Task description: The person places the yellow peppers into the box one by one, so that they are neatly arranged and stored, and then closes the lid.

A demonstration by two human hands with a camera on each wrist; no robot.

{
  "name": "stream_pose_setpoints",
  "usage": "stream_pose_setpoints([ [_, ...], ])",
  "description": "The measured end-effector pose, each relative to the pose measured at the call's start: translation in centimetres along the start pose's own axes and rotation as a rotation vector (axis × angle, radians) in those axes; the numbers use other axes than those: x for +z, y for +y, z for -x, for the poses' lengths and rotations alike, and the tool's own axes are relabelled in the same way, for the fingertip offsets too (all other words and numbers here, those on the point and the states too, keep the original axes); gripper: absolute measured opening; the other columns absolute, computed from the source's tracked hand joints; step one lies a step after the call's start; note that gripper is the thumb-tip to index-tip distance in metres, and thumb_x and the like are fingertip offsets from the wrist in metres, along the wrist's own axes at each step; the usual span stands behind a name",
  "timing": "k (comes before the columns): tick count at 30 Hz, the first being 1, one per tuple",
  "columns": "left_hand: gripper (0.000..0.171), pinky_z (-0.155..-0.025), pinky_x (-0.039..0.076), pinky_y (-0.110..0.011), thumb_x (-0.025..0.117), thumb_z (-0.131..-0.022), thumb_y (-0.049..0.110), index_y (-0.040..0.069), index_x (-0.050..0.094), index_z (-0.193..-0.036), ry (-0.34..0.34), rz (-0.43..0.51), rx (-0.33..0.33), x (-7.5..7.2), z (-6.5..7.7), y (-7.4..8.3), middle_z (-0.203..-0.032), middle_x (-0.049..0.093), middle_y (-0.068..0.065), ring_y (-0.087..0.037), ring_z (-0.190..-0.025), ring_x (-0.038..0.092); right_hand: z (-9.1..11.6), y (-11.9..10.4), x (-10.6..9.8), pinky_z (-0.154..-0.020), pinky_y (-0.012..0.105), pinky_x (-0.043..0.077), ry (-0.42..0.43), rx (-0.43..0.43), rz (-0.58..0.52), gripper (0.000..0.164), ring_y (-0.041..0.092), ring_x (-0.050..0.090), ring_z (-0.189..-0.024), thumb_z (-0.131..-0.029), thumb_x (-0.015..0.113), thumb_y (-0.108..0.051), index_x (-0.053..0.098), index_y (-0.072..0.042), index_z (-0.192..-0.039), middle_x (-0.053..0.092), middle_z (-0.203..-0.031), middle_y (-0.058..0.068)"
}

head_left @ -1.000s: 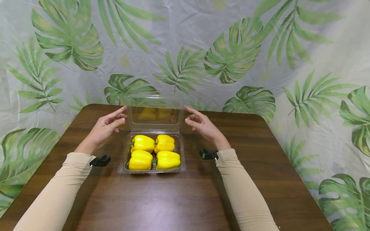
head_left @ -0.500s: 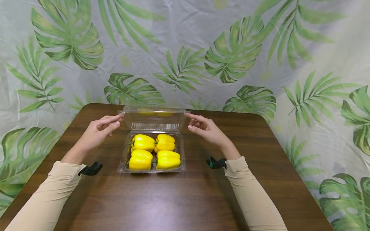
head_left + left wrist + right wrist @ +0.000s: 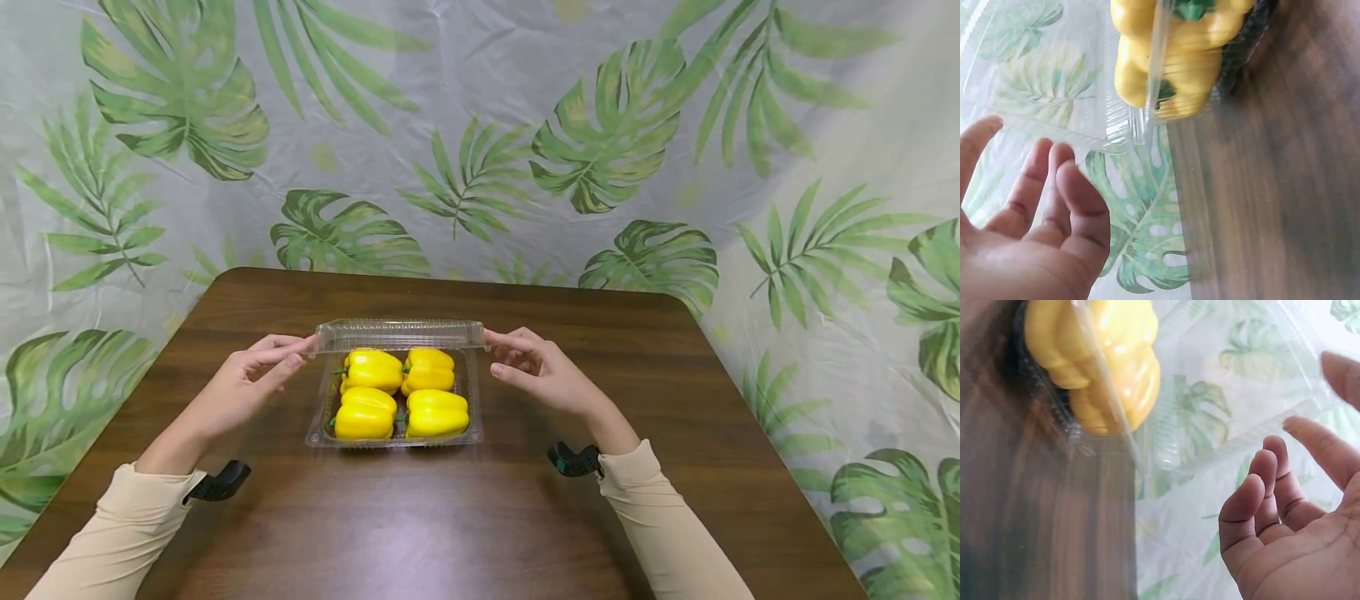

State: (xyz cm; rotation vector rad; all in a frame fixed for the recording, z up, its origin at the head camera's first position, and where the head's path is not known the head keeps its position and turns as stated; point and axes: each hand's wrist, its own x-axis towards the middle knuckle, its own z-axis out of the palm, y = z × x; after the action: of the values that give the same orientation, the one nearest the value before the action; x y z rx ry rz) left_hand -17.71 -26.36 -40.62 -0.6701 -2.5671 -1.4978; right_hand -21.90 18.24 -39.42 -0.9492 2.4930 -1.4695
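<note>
A clear plastic clamshell box point(image 3: 320, 429) holds several yellow bell peppers point(image 3: 437, 413) with green stems. Its hinged see-through lid point(image 3: 401, 334) leans forward from the back, partly lowered over the rear peppers. My left hand point(image 3: 243, 379) has its index fingertip at the lid's left corner, the thumb pointing forward below. At the right corner, my right hand point(image 3: 551, 373) touches the lid with its extended index finger. In the left wrist view, the fingers point(image 3: 1019, 200) lie along the lid's edge without wrapping it. The right wrist view shows the right fingers point(image 3: 1319, 447) likewise beside the lid.
A dark wood-grain table point(image 3: 420, 517) carries the box near its middle. Behind it hangs a pale curtain point(image 3: 480, 108) printed with green leaves. Black straps with small devices point(image 3: 217, 482) sit at both wrists, by the beige sleeves point(image 3: 667, 517).
The lid has swung from upright forward and down toward the peppers. Both hands have come down and nearer with its edge; the box and peppers have stayed put.
</note>
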Motion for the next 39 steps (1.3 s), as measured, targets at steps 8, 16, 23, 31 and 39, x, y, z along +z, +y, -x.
stream_pose_setpoints([
  [8, 0.044, -0.084, 0.056, -0.03, 0.057, -0.112, 0.014, 0.007, 0.056, -0.156, -0.064, 0.033, -0.039, 1.4, 1.4, -0.8, -0.137, 0.059, 0.024, 0.002, -0.116, 0.06, 1.5, 1.2, 1.0, -0.083, 0.026, 0.049, -0.003, 0.027, -0.051, 0.052, 0.02, 0.055, -0.104, -0.106, 0.07, -0.022, 0.059, -0.013, -0.156, 0.061, -0.117, 0.012],
  [16, 0.047, -0.083, 0.057, -0.031, 0.057, -0.112, 0.014, 0.008, 0.053, -0.159, -0.101, 0.07, -0.063, 2.7, 2.1, -1.6, -0.147, 0.058, -0.005, 0.003, -0.116, 0.059, 2.4, 2.7, 1.6, -0.088, 0.029, 0.05, -0.007, -0.004, -0.048, 0.049, 0.018, 0.055, -0.105, -0.109, 0.066, -0.026, 0.059, -0.011, -0.155, 0.065, -0.123, 0.017],
  [23, 0.048, -0.082, 0.057, -0.026, 0.059, -0.111, 0.014, 0.009, 0.053, -0.159, -0.093, 0.029, -0.048, 3.8, 2.7, -2.6, -0.149, 0.058, -0.017, 0.004, -0.114, 0.057, 2.9, 3.9, 2.2, -0.088, 0.028, 0.053, 0.004, 0.035, -0.05, 0.046, 0.02, 0.06, -0.108, -0.107, 0.068, -0.019, 0.063, -0.013, -0.152, 0.067, -0.126, 0.013],
  [31, 0.046, -0.074, 0.057, -0.028, 0.061, -0.11, 0.014, 0.008, 0.056, -0.156, -0.084, 0.067, -0.068, 4.7, 3.0, -3.3, -0.144, 0.062, -0.02, 0.001, -0.106, 0.059, 3.2, 5.0, 2.7, -0.09, 0.027, 0.052, 0.014, 0.052, -0.101, 0.038, 0.017, 0.06, -0.106, -0.105, 0.071, -0.015, 0.069, -0.009, -0.142, 0.069, -0.139, 0.014],
  [39, 0.046, -0.068, 0.061, -0.031, 0.067, -0.108, 0.017, 0.007, 0.061, -0.152, -0.034, 0.114, -0.153, 5.1, 2.7, -3.5, -0.141, 0.069, -0.026, -0.002, -0.098, 0.07, 2.7, 5.7, 2.9, -0.08, 0.027, 0.055, -0.006, 0.113, -0.071, 0.032, 0.024, 0.064, -0.098, -0.105, 0.071, -0.017, 0.07, -0.012, -0.136, 0.072, -0.121, 0.012],
])
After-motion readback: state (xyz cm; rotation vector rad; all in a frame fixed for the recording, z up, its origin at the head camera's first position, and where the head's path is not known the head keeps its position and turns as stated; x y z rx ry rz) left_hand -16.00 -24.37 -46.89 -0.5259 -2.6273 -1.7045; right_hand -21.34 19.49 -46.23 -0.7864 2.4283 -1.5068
